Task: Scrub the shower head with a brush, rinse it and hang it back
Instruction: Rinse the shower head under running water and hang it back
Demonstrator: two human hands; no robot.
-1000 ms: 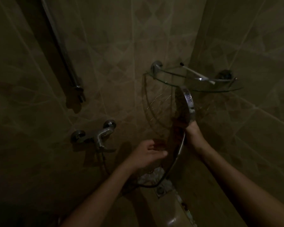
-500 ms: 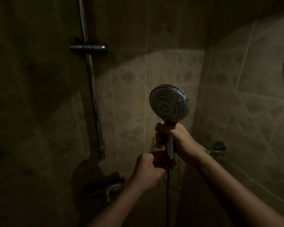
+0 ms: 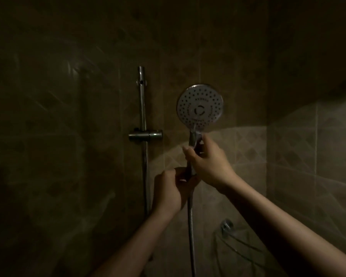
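Observation:
The round chrome shower head (image 3: 200,107) is held upright in the dim shower, its nozzle face turned toward me. My right hand (image 3: 208,162) grips its handle just below the head. My left hand (image 3: 168,191) is closed around the bottom of the handle, where the metal hose (image 3: 191,232) hangs straight down. The empty holder bracket (image 3: 145,135) sits on the vertical chrome rail (image 3: 143,108), to the left of the head and at about the height of its neck. No brush is in view.
Tiled walls meet in a corner at the right. A glass corner shelf (image 3: 234,242) with a chrome mount sits low at the right, below my right forearm. The rail runs down behind my left hand.
Both hands have lifted the shower head higher and nearer the rail. My view has tilted up, so the holder bracket now sits level with the head's neck and the tap has left the frame.

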